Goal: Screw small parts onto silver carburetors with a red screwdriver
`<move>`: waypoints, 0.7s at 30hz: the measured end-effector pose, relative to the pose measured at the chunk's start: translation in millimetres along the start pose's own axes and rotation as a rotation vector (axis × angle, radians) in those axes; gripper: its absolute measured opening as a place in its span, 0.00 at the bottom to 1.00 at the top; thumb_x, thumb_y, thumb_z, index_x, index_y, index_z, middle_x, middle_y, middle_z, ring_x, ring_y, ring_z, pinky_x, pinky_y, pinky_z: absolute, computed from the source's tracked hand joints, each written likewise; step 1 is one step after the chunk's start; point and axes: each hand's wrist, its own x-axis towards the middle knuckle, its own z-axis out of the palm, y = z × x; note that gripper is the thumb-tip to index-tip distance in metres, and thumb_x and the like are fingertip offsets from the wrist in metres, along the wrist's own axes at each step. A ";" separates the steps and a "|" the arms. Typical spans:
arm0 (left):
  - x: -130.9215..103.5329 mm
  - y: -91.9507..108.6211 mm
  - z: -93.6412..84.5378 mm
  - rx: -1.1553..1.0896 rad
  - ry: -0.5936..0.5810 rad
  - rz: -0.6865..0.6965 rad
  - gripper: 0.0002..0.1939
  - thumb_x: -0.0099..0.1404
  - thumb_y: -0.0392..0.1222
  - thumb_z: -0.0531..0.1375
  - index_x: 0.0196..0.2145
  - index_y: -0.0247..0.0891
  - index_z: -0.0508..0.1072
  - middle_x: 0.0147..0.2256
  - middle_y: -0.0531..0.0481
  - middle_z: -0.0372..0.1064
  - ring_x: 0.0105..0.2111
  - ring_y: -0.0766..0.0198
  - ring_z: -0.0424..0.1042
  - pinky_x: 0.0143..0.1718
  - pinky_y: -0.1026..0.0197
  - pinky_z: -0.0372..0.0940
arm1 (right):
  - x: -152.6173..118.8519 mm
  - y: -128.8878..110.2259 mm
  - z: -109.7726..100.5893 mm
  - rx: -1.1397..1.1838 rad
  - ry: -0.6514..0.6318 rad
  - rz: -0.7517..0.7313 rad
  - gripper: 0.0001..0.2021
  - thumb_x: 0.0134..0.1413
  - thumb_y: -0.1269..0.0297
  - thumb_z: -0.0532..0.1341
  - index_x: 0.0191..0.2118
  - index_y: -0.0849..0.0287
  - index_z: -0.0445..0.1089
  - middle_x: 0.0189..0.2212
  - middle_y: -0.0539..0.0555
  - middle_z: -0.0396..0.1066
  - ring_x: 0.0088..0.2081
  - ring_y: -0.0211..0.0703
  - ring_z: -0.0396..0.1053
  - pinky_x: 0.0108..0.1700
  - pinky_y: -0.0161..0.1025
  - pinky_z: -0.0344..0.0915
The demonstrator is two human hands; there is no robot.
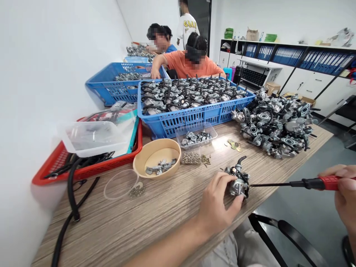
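Note:
A small metal carburetor with a short black hose on top stands near the table's front edge. My left hand is closed round its left side, thumb in front and fingers behind. At the right edge of the view my right hand grips the red handle of a long thin screwdriver. The screwdriver lies almost level, pointing left, and its tip meets the right side of the carburetor, apparently at a small screw. Part of my right hand is cut off by the frame.
Beyond are a blue crate of carburetors, a heap of carburetors, a clear tray of metal parts, small screws, brass discs, a beige bowl and a red basket. A co-worker in orange sits opposite.

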 end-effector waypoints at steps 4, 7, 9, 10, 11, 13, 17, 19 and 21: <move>0.2 2.5 -3.9 -0.005 -0.020 0.010 0.16 0.68 0.38 0.58 0.53 0.38 0.71 0.47 0.42 0.71 0.47 0.51 0.74 0.49 0.48 0.72 | -2.4 6.3 -0.7 0.044 -0.052 -0.056 0.16 0.53 0.46 0.76 0.31 0.51 0.76 0.27 0.54 0.73 0.30 0.50 0.73 0.30 0.47 0.69; -0.4 2.7 -5.1 -0.008 -0.035 0.008 0.18 0.67 0.37 0.59 0.54 0.38 0.70 0.48 0.41 0.71 0.48 0.50 0.74 0.51 0.48 0.71 | -3.3 14.8 -0.1 0.095 -0.091 -0.138 0.12 0.54 0.53 0.75 0.30 0.53 0.76 0.24 0.52 0.72 0.28 0.49 0.74 0.26 0.43 0.68; -1.5 1.1 -4.9 -0.019 -0.037 0.000 0.18 0.68 0.38 0.59 0.55 0.39 0.70 0.48 0.42 0.70 0.48 0.51 0.73 0.51 0.48 0.71 | -4.0 18.6 0.7 0.114 -0.107 -0.159 0.09 0.55 0.57 0.74 0.32 0.54 0.77 0.25 0.52 0.73 0.27 0.48 0.74 0.26 0.42 0.69; -2.2 0.0 -4.7 -0.027 -0.036 -0.003 0.17 0.69 0.38 0.58 0.55 0.39 0.70 0.49 0.42 0.71 0.48 0.51 0.73 0.51 0.49 0.70 | -4.3 19.5 1.3 0.129 -0.108 -0.168 0.08 0.55 0.59 0.74 0.32 0.54 0.77 0.25 0.51 0.73 0.27 0.47 0.74 0.26 0.41 0.69; -2.9 -1.0 -4.5 -0.036 -0.034 -0.007 0.17 0.70 0.38 0.58 0.56 0.40 0.71 0.49 0.43 0.71 0.48 0.52 0.73 0.51 0.49 0.70 | -4.7 19.8 1.9 0.145 -0.112 -0.171 0.08 0.55 0.60 0.74 0.32 0.54 0.77 0.24 0.50 0.72 0.27 0.46 0.74 0.26 0.41 0.70; -3.8 -2.3 -4.6 -0.052 -0.032 -0.003 0.17 0.71 0.39 0.56 0.56 0.41 0.71 0.49 0.43 0.71 0.49 0.51 0.73 0.51 0.49 0.70 | -5.4 19.2 3.4 0.165 -0.113 -0.172 0.08 0.55 0.60 0.74 0.32 0.55 0.77 0.23 0.49 0.70 0.26 0.45 0.74 0.26 0.39 0.71; -2.5 0.3 -7.1 -0.031 -0.062 0.022 0.20 0.66 0.36 0.57 0.56 0.40 0.69 0.49 0.41 0.70 0.49 0.49 0.73 0.50 0.48 0.71 | -6.4 17.4 6.6 0.147 -0.131 -0.166 0.08 0.56 0.59 0.74 0.32 0.54 0.77 0.24 0.51 0.72 0.25 0.46 0.74 0.24 0.40 0.71; -1.2 2.5 -7.8 -0.003 -0.072 0.026 0.21 0.65 0.35 0.59 0.56 0.40 0.69 0.49 0.41 0.70 0.48 0.49 0.74 0.49 0.48 0.72 | -6.5 17.1 7.8 0.147 -0.143 -0.159 0.07 0.55 0.60 0.74 0.32 0.53 0.77 0.25 0.51 0.74 0.24 0.47 0.74 0.23 0.41 0.72; -0.2 3.6 -7.5 0.017 -0.061 0.031 0.21 0.65 0.34 0.59 0.55 0.40 0.69 0.48 0.41 0.70 0.48 0.50 0.74 0.48 0.48 0.73 | -6.3 17.3 8.8 0.149 -0.154 -0.159 0.07 0.54 0.61 0.74 0.32 0.53 0.77 0.25 0.51 0.75 0.23 0.46 0.74 0.23 0.41 0.72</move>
